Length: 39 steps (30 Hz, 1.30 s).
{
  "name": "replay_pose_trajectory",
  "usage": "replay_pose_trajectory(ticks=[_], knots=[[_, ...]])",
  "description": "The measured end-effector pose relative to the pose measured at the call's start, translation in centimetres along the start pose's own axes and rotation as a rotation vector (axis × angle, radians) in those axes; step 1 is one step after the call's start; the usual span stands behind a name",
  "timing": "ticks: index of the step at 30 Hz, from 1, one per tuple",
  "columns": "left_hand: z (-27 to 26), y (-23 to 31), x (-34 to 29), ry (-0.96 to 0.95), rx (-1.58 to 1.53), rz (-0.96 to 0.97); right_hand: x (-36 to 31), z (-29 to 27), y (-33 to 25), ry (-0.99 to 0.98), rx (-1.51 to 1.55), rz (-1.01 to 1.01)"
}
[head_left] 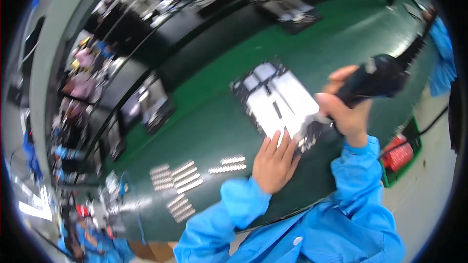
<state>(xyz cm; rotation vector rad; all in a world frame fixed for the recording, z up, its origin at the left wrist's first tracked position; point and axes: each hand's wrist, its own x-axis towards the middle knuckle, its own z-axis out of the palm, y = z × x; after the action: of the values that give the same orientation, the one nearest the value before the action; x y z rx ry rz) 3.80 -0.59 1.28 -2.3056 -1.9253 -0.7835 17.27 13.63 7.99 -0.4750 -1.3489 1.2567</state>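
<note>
A flat black-framed electronic assembly (297,92) with bright silver-white panels lies on the green bench in front of me. My left hand (276,165) rests on its near edge, palm down, with the fingers stretched out and holding nothing. My right hand (348,117) is wrapped round a black electric screwdriver (378,82), held tilted over the right side of the assembly. A dark cord runs from the screwdriver's back end to the upper right. Motion blur smears the tool's tip, so I cannot tell whether it touches the assembly.
Several rows of small silver parts (185,175) lie on the green bench (219,139) left of my left hand. Similar assemblies (287,9) sit at the far side and the left (153,104). A green crate (414,151) with a red bundle (397,155) stands at the right.
</note>
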Motion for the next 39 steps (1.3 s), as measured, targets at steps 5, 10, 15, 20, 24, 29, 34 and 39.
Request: replay_pose_trajectory(ticks=[5,10,15,20,24,29,34,39], knots=[[-2.7,-9.9,6.3,0.031,0.189,-0.222,-2.2,1.7,-1.7,-0.042,0.004,0.007],[-4.2,-16.4,4.9,0.168,0.457,-0.375,-3.8,2.4,-0.6,-0.118,0.04,0.1],[-9.5,-21.7,0.8,-0.067,0.78,-0.556,-2.9,1.6,0.3,-0.138,-0.04,0.154],[-14.9,-30.9,-3.6,-0.373,0.826,-0.801,-2.1,0.7,0.4,-0.097,-0.009,0.26],[-16.1,-33.2,-4.4,-0.307,0.538,-0.636,-0.8,-0.8,2.9,-0.046,-0.085,0.299],[-16.0,-29.4,-1.0,0.098,0.957,-0.776,2.4,-2.6,-0.4,-0.198,-0.056,0.216],[-19.7,-24.6,-1.0,0.51,0.999,-0.601,3.1,-4.9,-1.1,-0.224,-0.038,0.203],[-21.6,-14.7,-0.1,0.768,0.73,-0.272,2.9,-4.1,-2.2,-0.183,-0.146,0.223]])
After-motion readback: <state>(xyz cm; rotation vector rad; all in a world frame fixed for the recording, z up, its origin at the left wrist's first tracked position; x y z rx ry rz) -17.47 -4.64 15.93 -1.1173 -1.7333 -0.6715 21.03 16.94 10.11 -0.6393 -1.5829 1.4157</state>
